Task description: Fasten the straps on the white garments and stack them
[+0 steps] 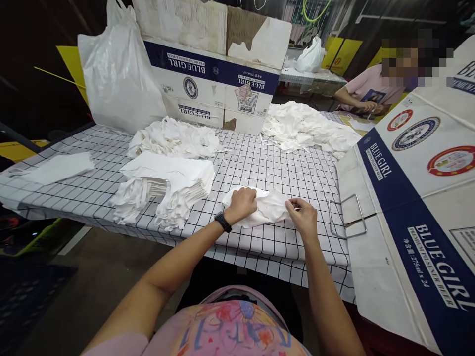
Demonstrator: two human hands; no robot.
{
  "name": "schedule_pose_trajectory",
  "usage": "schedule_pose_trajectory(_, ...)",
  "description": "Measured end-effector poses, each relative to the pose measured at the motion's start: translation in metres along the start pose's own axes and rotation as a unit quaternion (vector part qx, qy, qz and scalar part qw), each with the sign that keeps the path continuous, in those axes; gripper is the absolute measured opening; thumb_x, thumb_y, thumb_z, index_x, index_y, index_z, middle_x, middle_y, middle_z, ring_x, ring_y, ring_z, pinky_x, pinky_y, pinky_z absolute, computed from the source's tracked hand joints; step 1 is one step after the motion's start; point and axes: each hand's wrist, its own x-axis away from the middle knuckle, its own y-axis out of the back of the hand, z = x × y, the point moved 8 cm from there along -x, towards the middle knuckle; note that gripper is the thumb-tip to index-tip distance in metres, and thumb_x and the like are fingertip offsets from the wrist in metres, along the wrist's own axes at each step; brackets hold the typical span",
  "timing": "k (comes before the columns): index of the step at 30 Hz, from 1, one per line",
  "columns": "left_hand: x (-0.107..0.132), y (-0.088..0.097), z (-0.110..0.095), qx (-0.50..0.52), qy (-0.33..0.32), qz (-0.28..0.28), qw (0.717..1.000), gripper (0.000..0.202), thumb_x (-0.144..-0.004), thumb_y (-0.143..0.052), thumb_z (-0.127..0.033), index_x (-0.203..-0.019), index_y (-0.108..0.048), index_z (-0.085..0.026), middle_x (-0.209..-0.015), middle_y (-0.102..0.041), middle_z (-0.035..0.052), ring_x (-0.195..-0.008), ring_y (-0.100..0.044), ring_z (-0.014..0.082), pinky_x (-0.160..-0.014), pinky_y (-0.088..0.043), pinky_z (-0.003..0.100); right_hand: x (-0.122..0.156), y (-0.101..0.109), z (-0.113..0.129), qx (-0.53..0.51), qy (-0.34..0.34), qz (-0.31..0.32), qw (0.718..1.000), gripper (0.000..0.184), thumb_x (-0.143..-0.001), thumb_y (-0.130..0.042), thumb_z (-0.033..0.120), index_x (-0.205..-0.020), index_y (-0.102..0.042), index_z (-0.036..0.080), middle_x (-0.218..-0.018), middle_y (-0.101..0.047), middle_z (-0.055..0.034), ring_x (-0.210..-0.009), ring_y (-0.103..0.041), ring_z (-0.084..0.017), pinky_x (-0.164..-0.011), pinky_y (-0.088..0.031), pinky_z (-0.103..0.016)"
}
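Note:
A crumpled white cloth piece (270, 205) lies on the checked tablecloth (282, 168) in front of me. My left hand (243, 203), with a black watch at the wrist, presses closed on the cloth's left end. My right hand (302, 213) pinches the cloth's right edge between thumb and fingers. To the left sits a neat stack of folded white pieces (168, 190), with a looser heap (174, 138) behind it.
A Blue Girl carton (213, 81) and a white plastic bag (118, 74) stand at the back. A flattened Blue Girl carton (415, 198) and a wire clip (347, 217) lie on the right. Another white heap (308, 128) lies far right, near a seated person (374, 89). A flat sheet (59, 168) rests far left.

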Motion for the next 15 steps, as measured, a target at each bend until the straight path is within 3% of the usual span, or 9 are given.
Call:
schedule_pose_trajectory(2, -0.002, 0.023, -0.001, 0.060, 0.002, -0.038, 0.997, 0.010, -0.087, -0.057, -0.015, -0.080, -0.061, -0.020, -0.081, -0.065, 0.0070, -0.086, -0.064, 0.0255, -0.081, -0.048, 0.039, -0.001, 0.005, 0.003, 0.004, 0.020, -0.014, 1.000, 0.028, -0.081, -0.058, 0.046, -0.081, -0.071, 0.021, -0.076, -0.069, -0.0066, -0.074, -0.063, -0.024, -0.076, -0.048, -0.037)
schedule_pose_trajectory(4, -0.003, 0.049, -0.002, 0.196, 0.021, -0.065, 0.978, 0.006, -0.088, -0.057, -0.016, -0.086, -0.061, -0.019, -0.082, -0.065, 0.0049, -0.079, -0.063, 0.0201, -0.076, -0.050, 0.035, -0.004, 0.011, 0.010, 0.014, 0.056, -0.034, 0.998, 0.023, -0.080, -0.058, 0.041, -0.079, -0.069, 0.021, -0.071, -0.065, -0.0045, -0.070, -0.061, -0.023, -0.074, -0.048, -0.037)
schedule_pose_trajectory(7, -0.003, 0.081, -0.008, 0.440, 0.052, -0.044, 0.896, 0.006, -0.083, -0.063, -0.012, -0.084, -0.059, -0.017, -0.081, -0.063, 0.0020, -0.074, -0.063, 0.0142, -0.072, -0.054, 0.030, -0.008, 0.022, 0.022, 0.017, 0.110, -0.063, 0.992, 0.018, -0.078, -0.058, 0.035, -0.080, -0.069, 0.021, -0.073, -0.064, -0.0039, -0.069, -0.059, -0.022, -0.072, -0.049, -0.037)
schedule_pose_trajectory(9, -0.001, 0.101, -0.019, 0.500, 0.044, -0.022, 0.865, 0.009, -0.081, -0.066, -0.012, -0.083, -0.058, -0.016, -0.079, -0.061, 0.0002, -0.071, -0.061, 0.0118, -0.068, -0.054, 0.027, -0.010, 0.030, 0.029, 0.014, 0.130, -0.084, 0.988, 0.017, -0.077, -0.058, 0.031, -0.082, -0.070, 0.020, -0.078, -0.064, -0.0044, -0.070, -0.059, -0.021, -0.072, -0.050, -0.036)
schedule_pose_trajectory(11, 0.002, 0.120, -0.029, 0.504, 0.021, -0.019, 0.863, 0.010, -0.082, -0.067, -0.013, -0.084, -0.058, -0.017, -0.078, -0.059, -0.0012, -0.067, -0.058, 0.0098, -0.062, -0.052, 0.024, -0.013, 0.039, 0.035, 0.013, 0.136, -0.115, 0.984, 0.018, -0.077, -0.058, 0.029, -0.085, -0.071, 0.019, -0.084, -0.064, -0.0054, -0.071, -0.059, -0.020, -0.073, -0.051, -0.037)
schedule_pose_trajectory(15, 0.009, 0.147, -0.040, 0.447, -0.033, -0.045, 0.893, 0.006, -0.086, -0.065, -0.016, -0.089, -0.059, -0.017, -0.070, -0.052, -0.0040, -0.059, -0.047, 0.0068, -0.052, -0.038, 0.018, -0.018, 0.055, 0.044, 0.026, 0.136, -0.171, 0.975, 0.018, -0.078, -0.057, 0.027, -0.085, -0.072, 0.019, -0.085, -0.064, -0.0060, -0.069, -0.059, -0.020, -0.075, -0.052, -0.038)
